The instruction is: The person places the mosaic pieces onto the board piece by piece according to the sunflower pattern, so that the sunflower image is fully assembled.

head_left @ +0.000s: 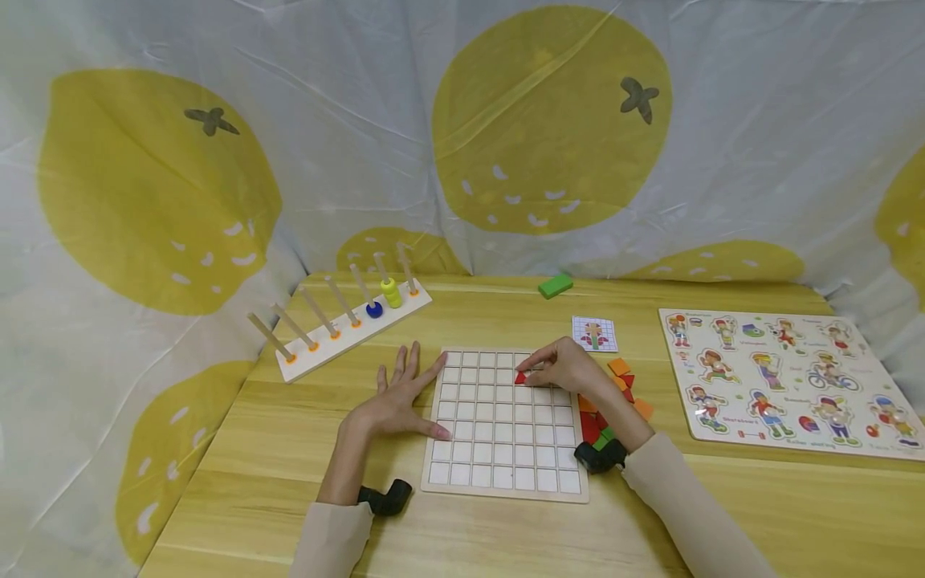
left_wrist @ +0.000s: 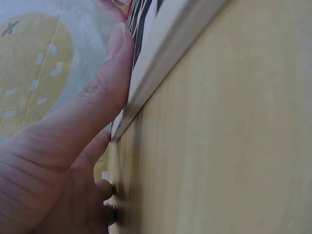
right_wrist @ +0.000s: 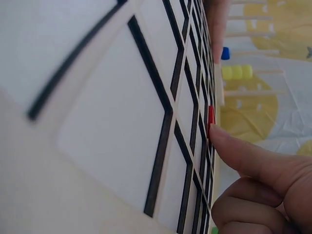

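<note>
A wooden grid board (head_left: 506, 494) with white square cells lies on the table. At its upper right part, my right hand (head_left: 567, 369) pinches a small red triangular tile (head_left: 520, 377) between thumb and fingers. The right wrist view shows the thumb against that red tile (right_wrist: 211, 117), at the board's surface. My left hand (head_left: 390, 401) is spread at the board's left edge, thumb and index finger on the frame, the other fingers on the table. In the left wrist view the left thumb (left_wrist: 107, 73) lies along the board's rim.
Loose orange, red and green tiles (head_left: 588, 425) lie right of the board, partly under the right forearm. A pattern card (head_left: 610, 337) and a green block (head_left: 556, 286) are behind. A peg stand (head_left: 318, 361) with beads is at back left; a picture puzzle board (head_left: 737, 369) lies right.
</note>
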The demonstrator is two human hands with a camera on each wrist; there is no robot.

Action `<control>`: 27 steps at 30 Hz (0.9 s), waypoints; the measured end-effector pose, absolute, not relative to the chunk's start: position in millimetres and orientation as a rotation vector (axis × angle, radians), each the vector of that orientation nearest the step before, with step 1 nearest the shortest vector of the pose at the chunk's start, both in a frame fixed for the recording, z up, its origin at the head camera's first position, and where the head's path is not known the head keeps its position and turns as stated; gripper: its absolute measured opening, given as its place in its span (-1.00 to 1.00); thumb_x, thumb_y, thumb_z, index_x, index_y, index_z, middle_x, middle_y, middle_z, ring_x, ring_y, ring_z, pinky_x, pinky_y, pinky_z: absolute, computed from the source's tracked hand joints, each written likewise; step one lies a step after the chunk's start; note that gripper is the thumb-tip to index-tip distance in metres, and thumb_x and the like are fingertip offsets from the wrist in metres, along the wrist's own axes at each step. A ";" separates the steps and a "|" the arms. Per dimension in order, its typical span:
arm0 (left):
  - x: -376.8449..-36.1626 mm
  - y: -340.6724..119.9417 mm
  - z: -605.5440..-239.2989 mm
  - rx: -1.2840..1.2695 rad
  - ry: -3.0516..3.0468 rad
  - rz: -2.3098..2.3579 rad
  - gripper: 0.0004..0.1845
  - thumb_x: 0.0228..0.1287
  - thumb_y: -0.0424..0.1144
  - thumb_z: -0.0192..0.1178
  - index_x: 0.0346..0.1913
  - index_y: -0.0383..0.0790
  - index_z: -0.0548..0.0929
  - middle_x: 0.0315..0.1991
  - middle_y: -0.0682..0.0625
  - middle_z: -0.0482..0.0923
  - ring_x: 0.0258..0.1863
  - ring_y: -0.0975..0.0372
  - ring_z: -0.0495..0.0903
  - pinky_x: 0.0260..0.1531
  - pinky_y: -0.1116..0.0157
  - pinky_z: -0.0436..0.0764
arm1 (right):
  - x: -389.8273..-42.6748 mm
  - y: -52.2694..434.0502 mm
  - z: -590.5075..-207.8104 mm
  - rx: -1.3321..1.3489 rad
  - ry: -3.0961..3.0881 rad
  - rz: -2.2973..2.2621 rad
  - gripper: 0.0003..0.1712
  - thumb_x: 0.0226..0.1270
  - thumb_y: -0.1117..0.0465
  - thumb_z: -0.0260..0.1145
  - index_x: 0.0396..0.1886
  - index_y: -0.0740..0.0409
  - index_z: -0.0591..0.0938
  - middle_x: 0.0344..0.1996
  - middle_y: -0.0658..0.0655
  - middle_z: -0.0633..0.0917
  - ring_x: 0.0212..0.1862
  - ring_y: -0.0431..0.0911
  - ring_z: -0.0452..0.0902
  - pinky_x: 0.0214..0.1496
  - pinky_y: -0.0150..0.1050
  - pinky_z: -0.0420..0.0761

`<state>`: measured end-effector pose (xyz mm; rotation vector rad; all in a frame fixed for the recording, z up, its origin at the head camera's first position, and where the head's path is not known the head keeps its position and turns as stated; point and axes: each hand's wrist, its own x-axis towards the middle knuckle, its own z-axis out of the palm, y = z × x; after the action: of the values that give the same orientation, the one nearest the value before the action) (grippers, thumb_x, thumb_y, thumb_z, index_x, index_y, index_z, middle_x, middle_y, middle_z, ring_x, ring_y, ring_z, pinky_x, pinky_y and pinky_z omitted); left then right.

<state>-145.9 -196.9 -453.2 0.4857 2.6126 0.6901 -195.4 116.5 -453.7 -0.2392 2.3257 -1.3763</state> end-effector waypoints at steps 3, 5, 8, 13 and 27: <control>-146.5 -196.3 -453.1 0.492 2.612 0.691 0.32 -0.21 0.26 0.47 0.55 0.16 -0.18 0.51 -0.25 -0.67 0.48 -0.16 -0.68 0.31 -0.35 -0.55 | -194.3 118.4 -451.8 -0.224 2.305 -1.394 -0.79 0.11 0.25 0.48 -0.21 0.10 0.79 -0.59 0.22 0.62 -0.50 -0.15 0.26 -0.53 -0.36 0.21; -146.7 -196.2 -453.2 0.492 2.609 0.692 0.32 -0.21 0.26 0.47 0.55 0.16 -0.18 0.51 -0.25 -0.68 0.48 -0.16 -0.69 0.31 -0.35 -0.56 | -192.6 121.0 -449.8 -0.206 2.304 -1.407 -0.78 0.13 0.21 0.47 -0.18 0.08 0.79 -0.57 0.18 0.64 -0.47 -0.17 0.40 -0.49 -0.37 0.32; -146.6 -196.2 -453.2 0.489 2.604 0.690 0.32 -0.20 0.25 0.47 0.55 0.17 -0.19 0.51 -0.24 -0.69 0.48 -0.16 -0.69 0.31 -0.34 -0.56 | -188.0 128.7 -445.5 -0.191 2.338 -1.408 -0.74 0.16 0.13 0.45 -0.13 0.03 0.77 -0.67 0.06 0.51 -0.55 -0.15 0.37 -0.52 -0.36 0.34; -146.2 -196.7 -454.0 0.495 2.605 0.698 0.30 -0.19 0.24 0.47 0.55 0.17 -0.18 0.51 -0.25 -0.68 0.48 -0.16 -0.69 0.31 -0.35 -0.57 | -178.8 155.9 -440.7 -0.179 2.442 -1.364 -0.65 0.19 0.05 0.43 -0.03 0.02 0.73 -0.73 -0.03 0.19 -0.64 -0.13 0.07 -0.63 -0.33 0.18; -145.0 -196.7 -453.2 0.485 2.604 0.692 0.31 -0.20 0.26 0.47 0.55 0.19 -0.19 0.51 -0.24 -0.68 0.48 -0.15 -0.69 0.31 -0.34 -0.56 | -170.6 229.8 -443.5 0.043 2.581 -1.250 -0.58 0.16 0.06 0.44 0.01 0.08 0.70 -0.78 -0.09 0.18 -0.71 -0.20 0.07 -0.70 -0.34 0.12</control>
<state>-145.0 -196.7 -453.2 0.4846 2.6036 0.6918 -170.6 229.8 -443.5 0.0429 2.5807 -1.2498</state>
